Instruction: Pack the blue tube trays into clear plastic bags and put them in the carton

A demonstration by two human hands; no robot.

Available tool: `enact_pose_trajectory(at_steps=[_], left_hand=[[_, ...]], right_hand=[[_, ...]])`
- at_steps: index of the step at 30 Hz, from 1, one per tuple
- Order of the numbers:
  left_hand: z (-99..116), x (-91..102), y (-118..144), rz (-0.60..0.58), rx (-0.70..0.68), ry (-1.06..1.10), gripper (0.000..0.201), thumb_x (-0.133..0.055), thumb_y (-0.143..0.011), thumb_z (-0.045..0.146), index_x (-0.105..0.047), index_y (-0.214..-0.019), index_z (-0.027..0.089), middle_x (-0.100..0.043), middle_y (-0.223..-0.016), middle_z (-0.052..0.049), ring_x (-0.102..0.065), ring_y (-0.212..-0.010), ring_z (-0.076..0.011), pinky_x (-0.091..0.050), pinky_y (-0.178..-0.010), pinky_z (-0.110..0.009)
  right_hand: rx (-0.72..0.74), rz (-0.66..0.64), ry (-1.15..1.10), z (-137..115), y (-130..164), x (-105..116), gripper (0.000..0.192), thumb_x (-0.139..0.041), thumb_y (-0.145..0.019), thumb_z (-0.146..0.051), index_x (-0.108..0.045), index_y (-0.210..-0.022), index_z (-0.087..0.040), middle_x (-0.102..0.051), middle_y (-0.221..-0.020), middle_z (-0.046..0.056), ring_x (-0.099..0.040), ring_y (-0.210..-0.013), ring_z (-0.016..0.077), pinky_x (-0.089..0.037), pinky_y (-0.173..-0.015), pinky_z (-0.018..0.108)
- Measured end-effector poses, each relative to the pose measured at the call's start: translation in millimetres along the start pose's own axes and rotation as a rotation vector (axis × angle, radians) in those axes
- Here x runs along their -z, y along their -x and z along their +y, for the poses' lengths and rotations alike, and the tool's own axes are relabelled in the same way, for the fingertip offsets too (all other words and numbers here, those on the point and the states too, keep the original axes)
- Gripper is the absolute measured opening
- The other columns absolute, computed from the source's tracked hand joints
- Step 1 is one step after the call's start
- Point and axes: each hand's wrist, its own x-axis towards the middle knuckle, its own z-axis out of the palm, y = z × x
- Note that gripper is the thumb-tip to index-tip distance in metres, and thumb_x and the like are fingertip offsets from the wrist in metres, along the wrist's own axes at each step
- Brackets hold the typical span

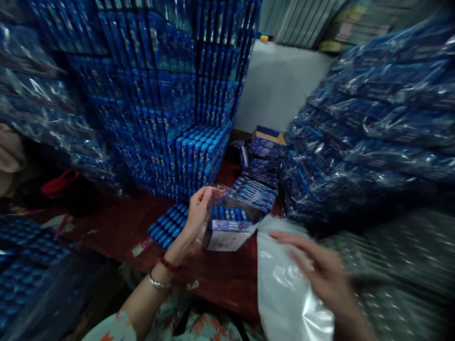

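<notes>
Left hand: fingers pinching the top edge of a clear plastic bag that wraps a small blue-and-white cardboard box, standing on the dark red wooden table.

Right hand: blurred, fingers spread flat on a stack of shiny clear plastic bags, at four o'clock from the box.

Loose row of blue tubes: touching the left hand's nine o'clock side.

Tall wall of stacked blue packs: at twelve o'clock.

Film-wrapped blue bundles: at two o'clock.
</notes>
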Motion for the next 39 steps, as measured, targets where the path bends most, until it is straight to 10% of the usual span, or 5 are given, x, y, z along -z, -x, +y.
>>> enact_pose_trajectory(at_steps=[7, 15, 22, 32, 39], left_hand=[[-4.2, -0.5, 21.7, -0.028, -0.05, -0.076, 0.03, -0.056, -0.085, 0.041, -0.068, -0.083, 0.014, -0.073, -0.089, -0.007, -0.067, -0.089, -0.0184, -0.049, -0.087, -0.03], [-45.9, 18.4, 77.4, -0.557, -0.429, -0.699, 0.029, -0.038, -0.094, 0.017, -0.064, -0.107, 0.016, -0.07, -0.106, -0.008, -0.063, -0.104, -0.0164, -0.046, -0.094, -0.032], [-63.7, 21.6, 84.0, -0.817, -0.922, -0.994, 0.028, -0.038, -0.086, 0.004, -0.06, -0.101, 0.011, -0.07, -0.1, -0.01, -0.062, -0.104, -0.017, -0.044, -0.1, -0.035], [-48.7, 59.5, 79.1, -0.899, -0.767, -1.03, 0.029, -0.036, -0.086, 0.001, -0.057, -0.099, 0.016, -0.07, -0.105, -0.007, -0.048, -0.125, -0.0162, -0.001, -0.116, -0.051], [-45.8, 71.1, 71.1, -0.829, -0.765, -0.977, 0.021, -0.042, -0.083, 0.006, -0.055, -0.098, 0.014, -0.067, -0.091, -0.01, -0.059, -0.102, -0.018, -0.035, -0.107, -0.043]], right_hand=[[-0.084, -0.242, 0.316, -3.0, -10.9, -114.4, 0.07, -0.041, -0.076, -0.002, -0.032, -0.142, -0.022, -0.039, -0.145, 0.006, -0.03, -0.135, 0.0247, -0.019, -0.112, 0.051], [-0.202, -0.172, -0.226, 33.4, -27.8, -114.1, 0.061, -0.041, -0.069, -0.01, -0.051, -0.128, -0.022, -0.044, -0.141, 0.007, -0.035, -0.132, 0.0229, -0.031, -0.105, 0.045], [-0.809, 0.659, -1.141, 41.7, -14.4, -97.6, 0.035, -0.045, -0.078, -0.044, -0.057, -0.102, -0.021, -0.067, -0.086, 0.004, -0.062, -0.084, 0.0181, -0.046, -0.078, 0.035], [-0.992, 0.663, -0.822, 42.6, 1.7, -131.7, 0.036, -0.067, -0.065, -0.049, -0.047, -0.073, -0.02, -0.047, -0.054, -0.008, -0.041, -0.049, 0.0079, -0.033, -0.049, 0.021], [-1.028, 0.555, -1.035, 45.2, 15.6, -159.7, 0.046, -0.065, -0.066, -0.053, -0.042, -0.091, -0.023, -0.042, -0.049, -0.012, -0.032, -0.04, 0.0066, -0.024, -0.041, 0.019]])
